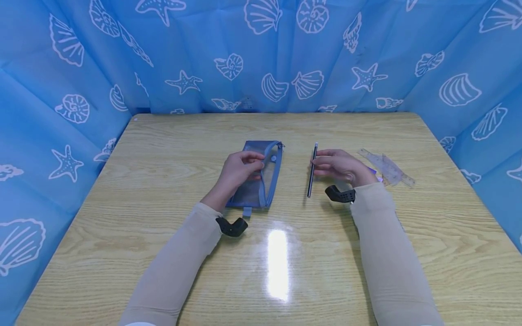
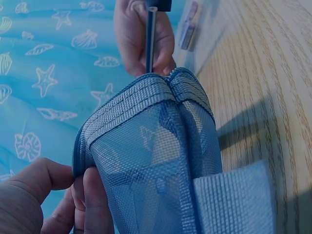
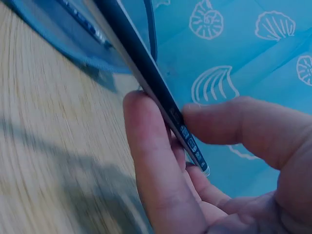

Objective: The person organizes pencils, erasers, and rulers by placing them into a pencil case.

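A blue mesh zipper pouch lies on the table, its zipped side gaping. My left hand pinches the edge of the opening between thumb and fingers, as the left wrist view also shows. To its right, my right hand holds a black-and-silver striped pencil between thumb and fingers, apart from the pouch in the head view. Small printed marks run along one end of the pencil in the right wrist view. Inside the pouch, another slim striped stick shows.
Beyond my right wrist lie a clear ruler and a clear set square, overlapping. A small purple item is mostly hidden by that hand. A blue shell-print curtain hangs behind the wooden table.
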Motion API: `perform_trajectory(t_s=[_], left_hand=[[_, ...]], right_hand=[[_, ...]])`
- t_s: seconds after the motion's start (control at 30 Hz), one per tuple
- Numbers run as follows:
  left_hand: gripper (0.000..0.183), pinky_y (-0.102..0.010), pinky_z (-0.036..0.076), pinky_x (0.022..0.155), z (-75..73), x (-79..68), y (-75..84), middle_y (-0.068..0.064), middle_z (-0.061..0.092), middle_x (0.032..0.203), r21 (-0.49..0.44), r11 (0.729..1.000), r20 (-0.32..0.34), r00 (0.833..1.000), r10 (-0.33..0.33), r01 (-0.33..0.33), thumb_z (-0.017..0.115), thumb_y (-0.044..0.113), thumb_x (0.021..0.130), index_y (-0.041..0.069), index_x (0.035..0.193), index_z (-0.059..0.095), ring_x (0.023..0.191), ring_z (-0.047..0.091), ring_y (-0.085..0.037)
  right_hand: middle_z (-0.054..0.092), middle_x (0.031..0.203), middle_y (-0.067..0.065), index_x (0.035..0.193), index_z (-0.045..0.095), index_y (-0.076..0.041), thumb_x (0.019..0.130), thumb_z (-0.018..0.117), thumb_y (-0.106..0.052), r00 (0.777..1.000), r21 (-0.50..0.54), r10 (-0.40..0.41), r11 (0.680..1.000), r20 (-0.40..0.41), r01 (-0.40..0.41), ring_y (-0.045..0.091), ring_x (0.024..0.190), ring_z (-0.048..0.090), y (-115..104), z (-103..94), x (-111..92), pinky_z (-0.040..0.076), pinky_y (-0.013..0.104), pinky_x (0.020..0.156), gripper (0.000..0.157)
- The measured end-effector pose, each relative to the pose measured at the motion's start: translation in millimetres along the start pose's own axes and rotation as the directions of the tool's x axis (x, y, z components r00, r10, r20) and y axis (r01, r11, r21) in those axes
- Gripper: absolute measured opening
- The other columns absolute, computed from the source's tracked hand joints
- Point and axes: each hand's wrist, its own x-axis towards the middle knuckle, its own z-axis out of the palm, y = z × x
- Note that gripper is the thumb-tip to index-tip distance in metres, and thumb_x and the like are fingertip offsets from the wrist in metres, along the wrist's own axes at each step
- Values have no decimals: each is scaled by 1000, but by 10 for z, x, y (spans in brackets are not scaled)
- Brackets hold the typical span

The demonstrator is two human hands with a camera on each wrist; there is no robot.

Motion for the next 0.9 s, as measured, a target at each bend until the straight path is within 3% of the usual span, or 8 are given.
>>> perform_trajectory(t_s=[0.27,0.63,0.9], left_hand=[[24,-31,63,71,-1,7,-2,-8,62,98,6,1000,-2,1000,13,-13,67,9,91,3,115,70,81,63,-18],[23,-31,63,71,-1,8,6,-8,62,98,7,1000,-5,1000,23,-23,67,9,91,5,113,70,81,63,-19],[24,-31,63,71,-6,11,-1,-8,62,98,5,1000,-7,1000,19,-19,67,9,91,4,114,70,81,63,-19]], right_hand=[[66,101,3,152,12,10,101,45,1,998,34,1,999,61,-3,10,91,68,6,143,49,58,22,85,61],[67,101,1,149,21,12,103,44,-4,997,10,-1,1000,73,1,7,84,68,49,309,113,58,19,81,54],[60,106,6,133,36,3,104,44,-7,997,-19,-26,999,75,27,12,86,63,72,397,148,61,27,81,32]])
